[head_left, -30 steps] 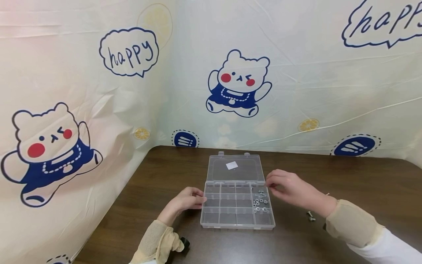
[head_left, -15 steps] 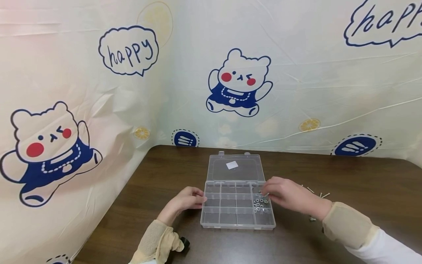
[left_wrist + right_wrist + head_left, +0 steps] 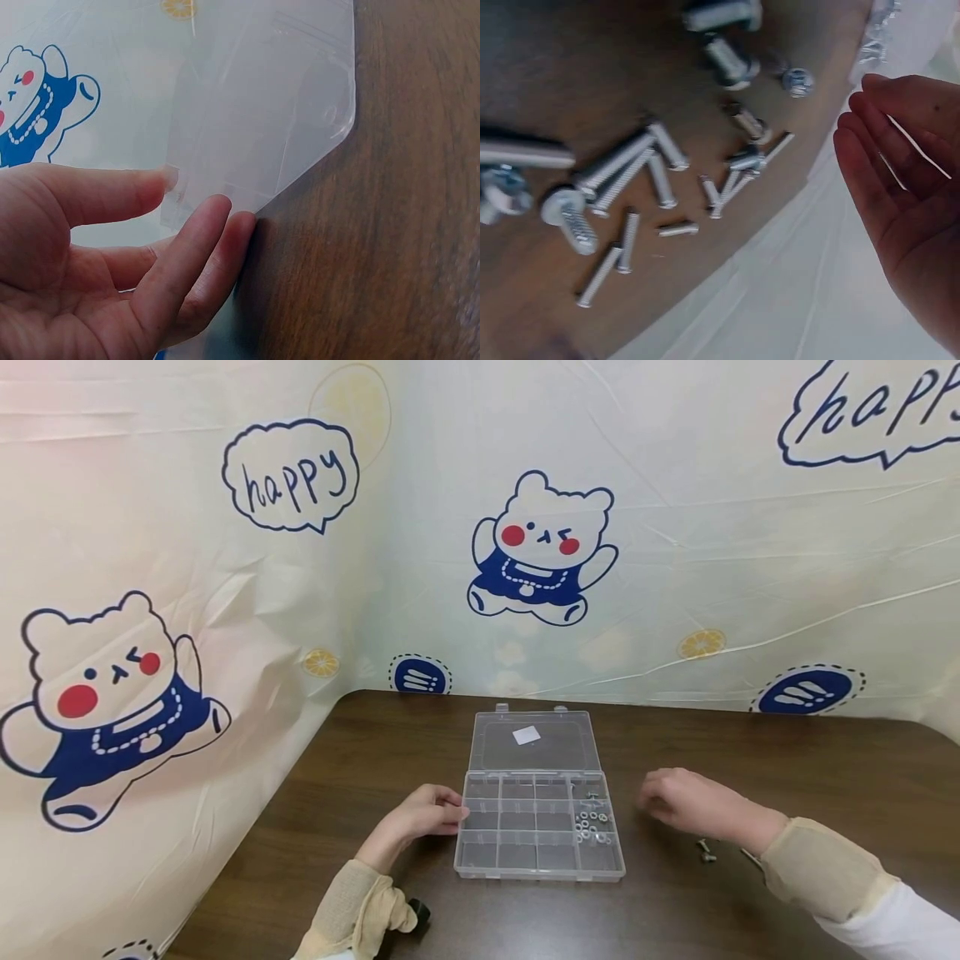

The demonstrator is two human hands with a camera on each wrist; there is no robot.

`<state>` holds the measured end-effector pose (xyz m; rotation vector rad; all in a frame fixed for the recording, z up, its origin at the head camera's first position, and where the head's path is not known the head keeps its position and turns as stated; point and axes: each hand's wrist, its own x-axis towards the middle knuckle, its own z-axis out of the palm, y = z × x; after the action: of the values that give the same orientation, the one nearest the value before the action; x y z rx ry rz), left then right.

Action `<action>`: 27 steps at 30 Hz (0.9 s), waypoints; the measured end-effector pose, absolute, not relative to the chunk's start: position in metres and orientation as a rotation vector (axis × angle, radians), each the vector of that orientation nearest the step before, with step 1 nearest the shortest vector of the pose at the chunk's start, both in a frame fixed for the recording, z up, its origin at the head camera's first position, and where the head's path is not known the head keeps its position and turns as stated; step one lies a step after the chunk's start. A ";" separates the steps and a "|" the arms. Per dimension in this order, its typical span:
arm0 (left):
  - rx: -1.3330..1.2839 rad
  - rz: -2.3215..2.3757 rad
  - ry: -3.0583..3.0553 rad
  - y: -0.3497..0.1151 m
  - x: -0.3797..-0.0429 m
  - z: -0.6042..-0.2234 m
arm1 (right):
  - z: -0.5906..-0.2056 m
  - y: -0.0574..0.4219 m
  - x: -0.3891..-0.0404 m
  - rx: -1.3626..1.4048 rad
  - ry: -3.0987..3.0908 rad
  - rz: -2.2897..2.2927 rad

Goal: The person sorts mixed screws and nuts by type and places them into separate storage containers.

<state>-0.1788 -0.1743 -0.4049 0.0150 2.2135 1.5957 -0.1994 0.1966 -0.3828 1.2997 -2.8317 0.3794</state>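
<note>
A clear plastic compartment box (image 3: pixel 517 875) lies on the table with its lid (image 3: pixel 551 747) folded back. My left hand (image 3: pixel 427 810) holds its left wall, thumb at the rim and fingertips against the side, as the left wrist view also shows the box wall (image 3: pixel 240 112). Metal nuts (image 3: pixel 592 828) and a few small screws (image 3: pixel 592 797) lie in the right-hand column; the other columns hold nothing. My right hand (image 3: pixel 690 806) hovers just right of the box, fingers loosely bent, with nothing between thumb and fingers in the right wrist view.
Several loose screws and bolts (image 3: pixel 630 240) of different sizes lie on the brown table (image 3: pixel 375 735), some hidden behind the right forearm in the head view; two bolts (image 3: pixel 705 852) show below it. A printed cloth (image 3: pixel 412 527) hangs behind and left of the table.
My right hand has dipped over the box's right column and then drawn back to the right, away from it. My left hand and the box have stayed in place.
</note>
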 end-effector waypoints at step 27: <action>-0.013 1.575 2.243 -0.174 -0.179 -0.405 | -0.402 0.200 -0.191 1.322 -2.772 0.563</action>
<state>-0.1792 -0.1736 -0.4054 -0.0134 2.2432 1.5747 -0.1910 0.2004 -0.4020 1.3219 -2.7721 0.5627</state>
